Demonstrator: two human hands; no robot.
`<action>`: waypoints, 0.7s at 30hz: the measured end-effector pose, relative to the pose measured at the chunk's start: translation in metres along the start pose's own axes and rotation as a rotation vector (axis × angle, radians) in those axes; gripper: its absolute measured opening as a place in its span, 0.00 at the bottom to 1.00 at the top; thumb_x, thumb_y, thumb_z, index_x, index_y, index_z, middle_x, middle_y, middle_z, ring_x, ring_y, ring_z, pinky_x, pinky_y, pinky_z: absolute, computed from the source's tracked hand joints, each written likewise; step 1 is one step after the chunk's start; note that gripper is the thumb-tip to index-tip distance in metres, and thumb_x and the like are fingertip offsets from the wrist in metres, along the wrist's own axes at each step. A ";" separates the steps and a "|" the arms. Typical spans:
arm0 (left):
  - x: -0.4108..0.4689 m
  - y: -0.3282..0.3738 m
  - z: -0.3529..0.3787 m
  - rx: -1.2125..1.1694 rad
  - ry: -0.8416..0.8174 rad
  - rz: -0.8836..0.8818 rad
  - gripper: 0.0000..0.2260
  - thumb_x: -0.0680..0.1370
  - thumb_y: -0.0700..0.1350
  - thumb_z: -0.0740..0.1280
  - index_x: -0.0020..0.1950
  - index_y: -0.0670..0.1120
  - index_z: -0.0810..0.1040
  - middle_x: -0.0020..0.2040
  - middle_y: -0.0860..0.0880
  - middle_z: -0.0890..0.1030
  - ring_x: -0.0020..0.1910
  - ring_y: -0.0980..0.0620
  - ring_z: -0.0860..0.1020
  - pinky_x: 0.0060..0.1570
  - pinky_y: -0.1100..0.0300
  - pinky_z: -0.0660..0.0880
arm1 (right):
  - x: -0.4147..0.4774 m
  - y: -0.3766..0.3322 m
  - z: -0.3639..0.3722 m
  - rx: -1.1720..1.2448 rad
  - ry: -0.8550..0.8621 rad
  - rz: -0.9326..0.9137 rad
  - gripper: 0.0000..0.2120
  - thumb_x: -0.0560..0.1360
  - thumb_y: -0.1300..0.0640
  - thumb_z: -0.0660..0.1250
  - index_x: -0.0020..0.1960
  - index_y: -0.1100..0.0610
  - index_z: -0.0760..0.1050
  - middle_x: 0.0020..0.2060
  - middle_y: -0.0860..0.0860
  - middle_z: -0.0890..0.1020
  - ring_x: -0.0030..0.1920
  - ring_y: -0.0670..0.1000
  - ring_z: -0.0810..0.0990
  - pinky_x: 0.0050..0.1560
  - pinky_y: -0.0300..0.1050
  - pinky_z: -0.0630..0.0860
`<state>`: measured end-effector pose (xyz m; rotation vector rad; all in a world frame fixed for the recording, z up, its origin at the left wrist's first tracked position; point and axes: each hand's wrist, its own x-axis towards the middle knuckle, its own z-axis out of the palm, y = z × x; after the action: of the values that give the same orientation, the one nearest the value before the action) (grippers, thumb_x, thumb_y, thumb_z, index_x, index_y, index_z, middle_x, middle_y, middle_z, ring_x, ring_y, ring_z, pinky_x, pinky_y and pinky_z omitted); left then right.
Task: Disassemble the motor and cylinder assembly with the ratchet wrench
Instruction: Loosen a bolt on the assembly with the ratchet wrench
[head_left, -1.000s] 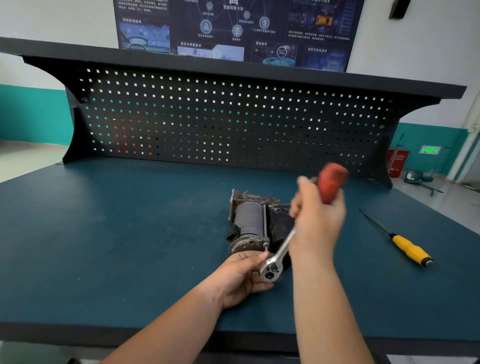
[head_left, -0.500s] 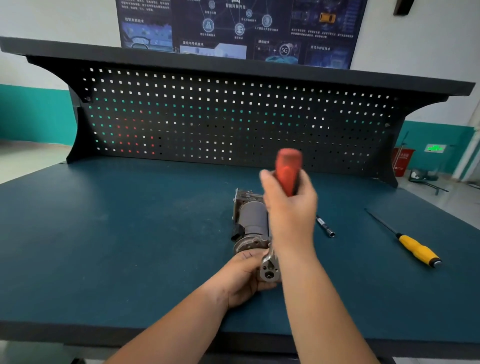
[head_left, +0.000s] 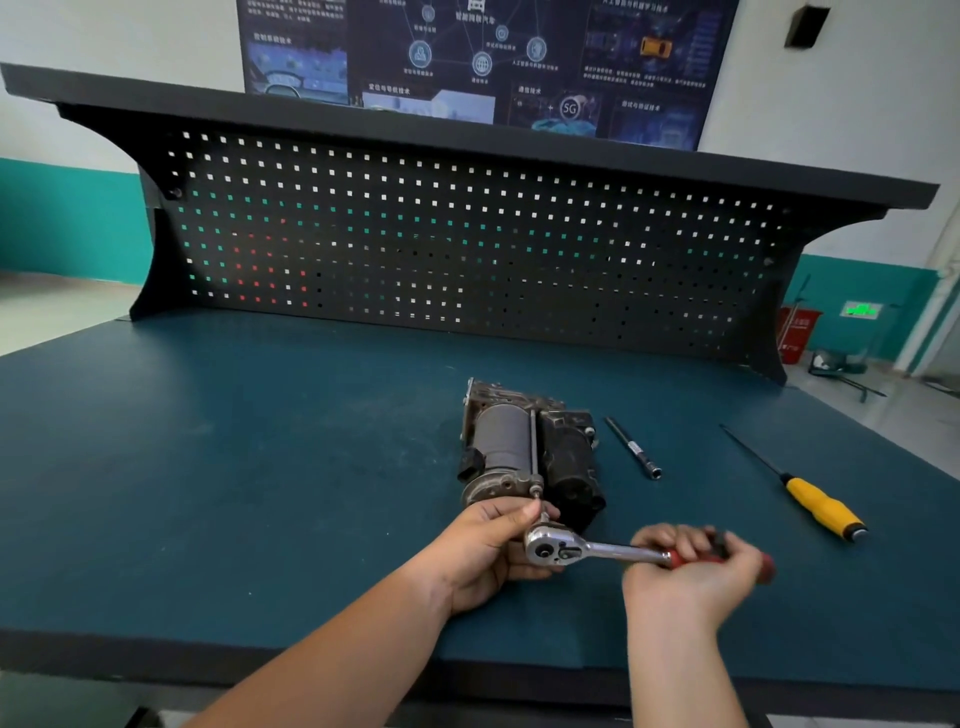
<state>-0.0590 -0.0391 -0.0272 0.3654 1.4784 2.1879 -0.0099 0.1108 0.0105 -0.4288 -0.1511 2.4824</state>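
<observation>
- The motor and cylinder assembly (head_left: 524, 452) lies on the dark green table (head_left: 208, 467), a little right of the middle and nearer the front edge than the back. Its long axis runs from front to back.
- The left hand (head_left: 483, 556) grips the assembly's near end with its fingers curled round it, the thumb just beside the wrench head.
- The ratchet wrench (head_left: 602, 550) has its shiny head against the assembly's near end. Its shaft runs roughly level towards the right edge.
- The right hand (head_left: 691, 566) is blurred, with its fingers wrapped round the wrench's red handle.
- A slim metal bar (head_left: 634, 449) lies just right of the assembly, apart from it.
- A screwdriver (head_left: 821, 506) with a yellow handle lies further towards the right edge, its handle pointing to the front right corner.
- A black pegboard (head_left: 467, 249) stands along the back edge under a shelf.
</observation>
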 end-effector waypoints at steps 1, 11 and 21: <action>0.001 -0.001 -0.001 0.005 0.002 0.000 0.08 0.69 0.48 0.67 0.37 0.48 0.85 0.37 0.46 0.84 0.34 0.50 0.83 0.32 0.61 0.79 | 0.000 0.001 -0.001 0.004 0.007 0.012 0.13 0.74 0.54 0.55 0.32 0.51 0.59 0.22 0.45 0.61 0.21 0.43 0.59 0.24 0.33 0.57; 0.004 -0.005 -0.004 -0.040 0.014 -0.032 0.07 0.71 0.44 0.68 0.37 0.45 0.84 0.36 0.47 0.84 0.32 0.54 0.82 0.29 0.63 0.79 | -0.048 0.047 0.075 -0.858 -0.753 -0.476 0.09 0.68 0.58 0.70 0.35 0.49 0.72 0.21 0.42 0.71 0.22 0.40 0.66 0.25 0.34 0.65; 0.002 -0.003 -0.002 -0.054 -0.035 -0.012 0.07 0.74 0.36 0.67 0.37 0.44 0.81 0.33 0.48 0.79 0.31 0.53 0.78 0.33 0.60 0.77 | -0.070 0.076 0.066 -1.129 -0.997 -0.704 0.10 0.69 0.59 0.70 0.39 0.45 0.72 0.27 0.39 0.75 0.27 0.39 0.71 0.30 0.29 0.66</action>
<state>-0.0614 -0.0386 -0.0303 0.3738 1.3961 2.1966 -0.0208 0.0071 0.0762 0.4354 -1.7625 1.4717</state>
